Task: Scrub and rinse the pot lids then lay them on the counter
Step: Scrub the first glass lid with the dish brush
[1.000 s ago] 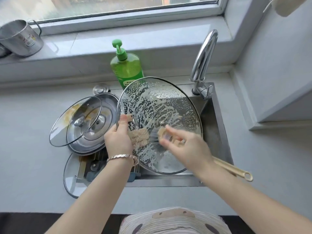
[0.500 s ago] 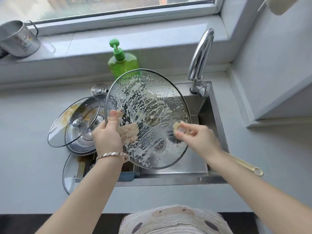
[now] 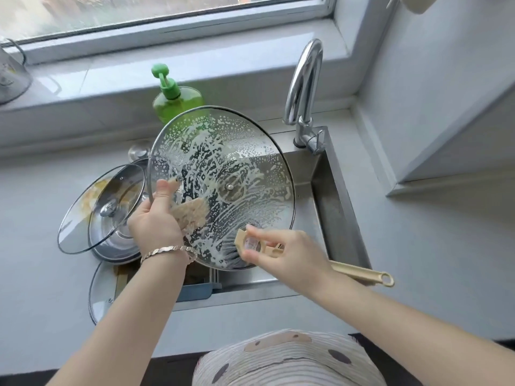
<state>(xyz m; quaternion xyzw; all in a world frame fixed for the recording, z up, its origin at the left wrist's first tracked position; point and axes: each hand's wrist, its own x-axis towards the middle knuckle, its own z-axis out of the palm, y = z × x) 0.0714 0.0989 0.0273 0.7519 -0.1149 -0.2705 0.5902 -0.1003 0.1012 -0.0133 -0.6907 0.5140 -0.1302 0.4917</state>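
A large glass lid (image 3: 237, 162), covered in soap foam, stands tilted over the sink. My left hand (image 3: 154, 221) grips its left rim, thumb on the inner face and fingers behind the glass. My right hand (image 3: 281, 252) holds a beige long-handled dish brush (image 3: 359, 274), whose dark bristles press on the lid's lower edge. A smaller glass lid (image 3: 103, 210) with yellowish grease leans on a steel lid (image 3: 117, 246) left of the sink. Another glass lid (image 3: 101, 293) lies below those, partly under my left arm.
The steel sink (image 3: 334, 207) has a chrome tap (image 3: 303, 87) at its back right. A green soap bottle (image 3: 174, 98) stands behind the foamy lid. A metal mug (image 3: 11, 73) sits on the windowsill at far left. Grey counter (image 3: 418, 246) stretches right of the sink.
The brush has moved from the lid's right side down to its lower edge. The lid has tipped a little, with my left hand still on its left rim.
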